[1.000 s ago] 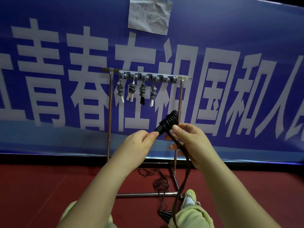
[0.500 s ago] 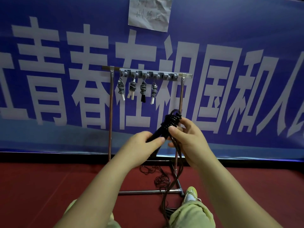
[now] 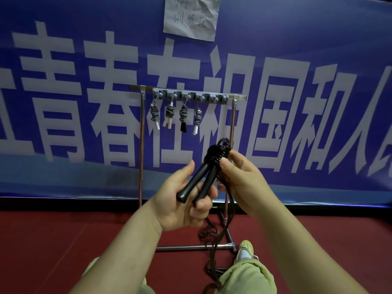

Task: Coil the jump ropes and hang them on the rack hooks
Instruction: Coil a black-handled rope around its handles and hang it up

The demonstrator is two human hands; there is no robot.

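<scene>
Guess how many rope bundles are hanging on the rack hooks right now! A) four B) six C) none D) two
A: four coiled rope bundles hang in a row from the hook strip at the top of the rack, while the black jump rope is off the hooks, in the left hand and right hand.

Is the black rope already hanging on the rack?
No. The black rope is off the rack, its handles in the left hand, its coil pinched by the right hand.
</scene>
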